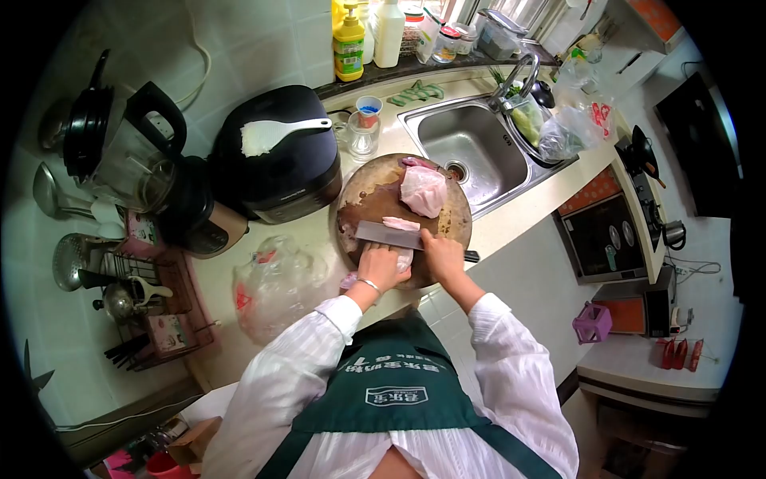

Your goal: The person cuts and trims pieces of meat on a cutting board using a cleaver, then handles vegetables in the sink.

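Observation:
My right hand is wrapped round the handle of a cleaver, and the dark handle end sticks out beside it. The wide blade lies across a round wooden chopping board. My left hand presses on a pale piece of raw meat just on the near side of the blade, its fingers closed over it. A cut strip of meat lies along the far side of the blade. Farther back on the board sits a larger pink chunk of meat.
Beyond the board is a steel sink with a tap. A rice cooker carrying a white rice paddle stands to the left, near a glass mug. A crumpled plastic bag lies on the counter left of the board.

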A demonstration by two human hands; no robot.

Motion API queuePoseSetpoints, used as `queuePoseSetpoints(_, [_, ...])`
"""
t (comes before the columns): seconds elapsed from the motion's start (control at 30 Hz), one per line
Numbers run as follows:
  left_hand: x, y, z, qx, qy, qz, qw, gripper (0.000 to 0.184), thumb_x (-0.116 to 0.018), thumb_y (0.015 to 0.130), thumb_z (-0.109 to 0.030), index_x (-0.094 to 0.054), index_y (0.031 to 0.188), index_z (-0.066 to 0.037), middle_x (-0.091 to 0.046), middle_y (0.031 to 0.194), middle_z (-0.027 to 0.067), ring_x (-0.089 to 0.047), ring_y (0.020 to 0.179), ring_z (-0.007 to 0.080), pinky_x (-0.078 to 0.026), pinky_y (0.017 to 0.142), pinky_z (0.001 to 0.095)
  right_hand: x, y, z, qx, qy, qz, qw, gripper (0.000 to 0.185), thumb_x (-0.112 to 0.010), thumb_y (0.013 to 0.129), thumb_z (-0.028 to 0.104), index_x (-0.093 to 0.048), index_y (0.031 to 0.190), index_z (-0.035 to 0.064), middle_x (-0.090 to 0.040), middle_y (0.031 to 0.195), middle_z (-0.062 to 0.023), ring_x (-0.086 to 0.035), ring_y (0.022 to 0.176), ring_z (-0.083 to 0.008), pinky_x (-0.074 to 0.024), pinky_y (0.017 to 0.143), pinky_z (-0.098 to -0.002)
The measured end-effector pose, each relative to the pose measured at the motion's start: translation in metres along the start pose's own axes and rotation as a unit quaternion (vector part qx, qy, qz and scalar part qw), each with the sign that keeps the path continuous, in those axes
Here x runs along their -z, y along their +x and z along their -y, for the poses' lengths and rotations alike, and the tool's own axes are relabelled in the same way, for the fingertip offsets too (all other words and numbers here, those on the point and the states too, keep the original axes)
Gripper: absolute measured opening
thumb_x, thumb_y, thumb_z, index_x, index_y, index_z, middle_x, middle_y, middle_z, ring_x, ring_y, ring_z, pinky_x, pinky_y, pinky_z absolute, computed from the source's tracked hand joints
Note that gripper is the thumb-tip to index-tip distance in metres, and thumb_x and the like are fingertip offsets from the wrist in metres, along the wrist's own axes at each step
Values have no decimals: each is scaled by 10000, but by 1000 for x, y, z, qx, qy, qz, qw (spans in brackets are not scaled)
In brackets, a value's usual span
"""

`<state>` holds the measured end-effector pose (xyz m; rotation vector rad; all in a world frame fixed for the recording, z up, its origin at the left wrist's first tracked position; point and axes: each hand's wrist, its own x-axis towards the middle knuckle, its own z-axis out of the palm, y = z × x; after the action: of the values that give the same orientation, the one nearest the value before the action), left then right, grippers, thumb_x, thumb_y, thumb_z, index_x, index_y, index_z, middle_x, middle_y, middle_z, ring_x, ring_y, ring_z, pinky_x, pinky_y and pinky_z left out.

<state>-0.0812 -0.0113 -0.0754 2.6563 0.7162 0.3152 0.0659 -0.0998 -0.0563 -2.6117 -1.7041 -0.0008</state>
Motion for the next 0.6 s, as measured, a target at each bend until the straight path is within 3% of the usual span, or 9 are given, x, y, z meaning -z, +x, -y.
queuePoseSetpoints(0.17, [2,2,1,-3,-12,-13,1000,463,-745,634,-410,-680,919,-51,-639,957,147,-571,976,309,-433,898,410,-13,11,5,2,-4,-8,1000,91,-508,856,163,-531,937,128,-626,699,-107,-651,601,-294,-499,494,-403])
queuePoseSetpoints(0.23, [5,4,-2,55,-27,98,993,465,-749,633,-425,-682,901,-51,-637,965,149,-584,945,314,-448,877,403,-20,9,7,14,-6,-34,999,98,-503,855,149,-521,949,131,-625,711,-104,-647,597,-303,-497,497,-409])
queuePoseSetpoints(0.4, [3,1,2,49,-21,66,996,451,-752,630,-452,-691,839,-57,-652,885,147,-614,878,302,-489,801,383,-6,-4,-11,-6,-13,-10,1000,70,-518,860,187,-536,906,137,-623,685,-103,-654,599,-283,-500,492,-394])
queuePoseSetpoints(0.47, [0,1,2,22,-28,20,999,418,-732,647,-434,-687,785,-41,-651,790,166,-635,776,322,-513,756,400,-5,0,-14,-2,-13,-8,1000,66,-515,862,184,-536,904,137,-621,679,-100,-654,598,-283,-499,490,-395])
queuePoseSetpoints(0.6, [0,5,-1,48,-45,50,997,420,-730,651,-429,-688,794,-36,-654,809,170,-637,790,324,-517,754,400,-17,13,8,14,-18,-56,998,62,-504,862,171,-541,894,133,-619,670,-95,-651,594,-282,-495,487,-401])
